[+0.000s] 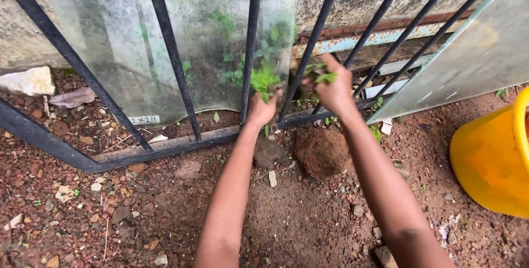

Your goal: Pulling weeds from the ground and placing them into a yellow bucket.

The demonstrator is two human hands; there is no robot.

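Left hand [262, 108] fisted around bright green leafy weed tuft [264, 79]; right hand [333, 89] clenched on smaller green weed sprig [320, 73], both beside black iron railing [165, 42].

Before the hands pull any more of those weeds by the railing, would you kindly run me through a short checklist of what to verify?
1. Left hand has a grip on a green weed tuft: ok.
2. Right hand shut on a smaller bunch of leaves: ok.
3. Both hands clear of the black metal bars: not ok, they work close between them.
4. Glass pane leaning behind the bars stands steady: cannot tell; its edge is near the left hand.
5. Yellow bucket within reach at the right: ok.
6. Roots freed from the soil: cannot tell, hidden by the hands.
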